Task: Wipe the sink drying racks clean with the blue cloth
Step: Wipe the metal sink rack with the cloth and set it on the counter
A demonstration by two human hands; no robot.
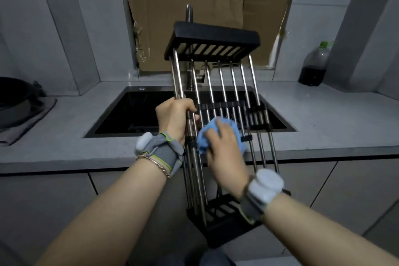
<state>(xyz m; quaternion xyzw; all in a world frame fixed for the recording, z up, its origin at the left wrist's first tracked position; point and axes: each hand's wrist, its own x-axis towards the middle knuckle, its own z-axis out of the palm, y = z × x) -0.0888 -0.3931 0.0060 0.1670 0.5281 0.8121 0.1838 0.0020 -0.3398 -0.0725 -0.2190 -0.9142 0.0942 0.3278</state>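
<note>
- Left hand [174, 115] grips the tilted drying rack [216, 75] at its left rods, frame centre.
- Right hand [224, 147] presses the blue cloth [205, 136] onto the rods, just right of it.

I'm in a home kitchen; a black sink [133, 112] is set in my grey countertop [323, 119], with a faucet [189, 15], tiled walls [64, 28], a pan [13, 101] on the left.

No readable writing anywhere in this view. The cardboard [185, 21] across the window carries no print that can be made out, and the dark bottle [315, 65] on the desk shows no legible label. The white wrist devices [266, 185] are blank too.
</note>
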